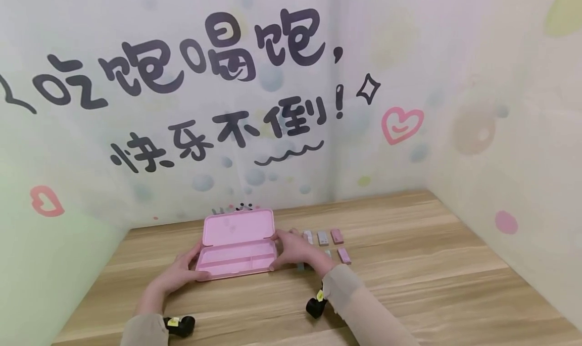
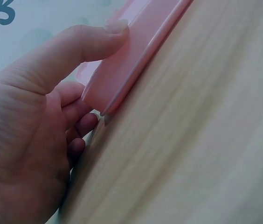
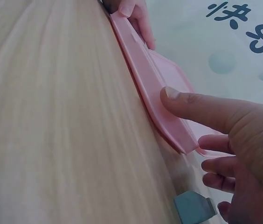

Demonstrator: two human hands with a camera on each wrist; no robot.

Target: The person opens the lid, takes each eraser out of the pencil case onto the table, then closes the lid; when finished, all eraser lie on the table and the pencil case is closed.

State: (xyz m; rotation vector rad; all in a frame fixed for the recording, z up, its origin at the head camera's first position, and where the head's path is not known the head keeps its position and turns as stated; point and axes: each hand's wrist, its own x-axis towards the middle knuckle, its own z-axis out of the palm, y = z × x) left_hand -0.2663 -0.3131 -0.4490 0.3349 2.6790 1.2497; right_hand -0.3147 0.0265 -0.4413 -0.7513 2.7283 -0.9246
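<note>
A pink pencil case [image 1: 238, 228] lies on the table with its lid raised toward the wall. Its tray shows one long compartment at the back, with a long and a short one in front. My left hand [image 1: 181, 270] grips the left end, thumb over the front rim and fingers curled at the side. At the opposite end my right hand [image 1: 296, 249] holds the case, its thumb [image 3: 180, 101] against the front wall and fingertips by the end corner. The case's inside shows nothing in it.
Right of the case lie several small blocks, among them a grey one [image 1: 323, 238], a dark pink one [image 1: 337, 236] and a pink one [image 1: 344, 255]. A blue-green block [image 3: 194, 207] sits beneath my right hand. A printed wall covering [image 1: 291, 184] borders the wooden table [image 1: 409, 265].
</note>
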